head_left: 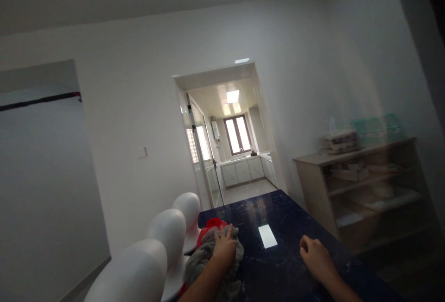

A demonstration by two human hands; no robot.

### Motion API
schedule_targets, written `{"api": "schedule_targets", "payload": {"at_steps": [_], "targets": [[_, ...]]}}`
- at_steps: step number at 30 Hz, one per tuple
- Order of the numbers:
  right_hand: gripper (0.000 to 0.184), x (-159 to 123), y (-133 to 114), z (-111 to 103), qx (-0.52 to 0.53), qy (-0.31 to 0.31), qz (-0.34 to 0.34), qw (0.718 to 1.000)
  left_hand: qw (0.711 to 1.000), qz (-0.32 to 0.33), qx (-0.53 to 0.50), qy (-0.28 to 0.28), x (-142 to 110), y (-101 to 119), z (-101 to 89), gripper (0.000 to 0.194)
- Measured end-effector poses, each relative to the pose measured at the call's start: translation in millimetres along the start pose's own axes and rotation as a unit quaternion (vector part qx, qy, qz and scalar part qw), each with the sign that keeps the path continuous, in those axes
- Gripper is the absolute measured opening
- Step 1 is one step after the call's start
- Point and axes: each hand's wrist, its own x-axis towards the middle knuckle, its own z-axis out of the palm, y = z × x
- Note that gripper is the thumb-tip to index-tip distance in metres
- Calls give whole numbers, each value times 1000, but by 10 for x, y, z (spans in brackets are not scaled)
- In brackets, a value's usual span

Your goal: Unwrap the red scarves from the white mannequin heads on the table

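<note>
Presently the left hand point(225, 246) is lying palm-down on a grey cloth point(208, 260), fingers spread and pressing into it rather than clenched. That cloth is sitting bunched at the left edge of the dark table point(278, 265), with a red cloth point(212, 224) showing just behind it. The right hand point(315, 255) is resting on the tabletop well apart from the cloths, fingers curled loosely inward, holding nothing. Three white heads point(167, 242) are standing in a row beside the cloths. A shelf point(361, 186) is standing at right.
</note>
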Motion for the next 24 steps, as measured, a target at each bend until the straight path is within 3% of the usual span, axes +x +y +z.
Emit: {"api": "schedule_targets", "payload": {"at_steps": [4, 6, 9, 12, 14, 16, 19, 22, 24], "targets": [[19, -43, -26, -1, -14, 30, -18, 999, 997, 46, -33, 53, -81, 599, 490, 62], [20, -69, -44, 13, -23, 48, -34, 998, 995, 47, -81, 44, -58, 795, 810, 63], [23, -99, -74, 32, -28, 53, -62, 996, 989, 68, -125, 39, 94, 856, 1221, 59], [27, -104, -130, 51, -37, 37, -86, 995, 984, 111, -123, 60, 286, 715, 1474, 57], [31, -83, -199, 100, -59, 5, -104, 993, 983, 121, -111, 81, 381, 599, 1570, 59], [47, -40, -300, 200, -96, -67, -112, 987, 980, 118, -118, 111, 432, 521, 1620, 58], [68, 39, -491, 428, -127, -151, -102, 975, 964, 105, -128, 210, 406, 507, 1597, 57], [66, 84, -654, 636, -95, -169, -117, 974, 938, 120, -97, 311, 269, 603, 1488, 56], [61, 75, -701, 709, -63, -187, -151, 969, 923, 157, -62, 345, 165, 703, 1419, 57]]}}
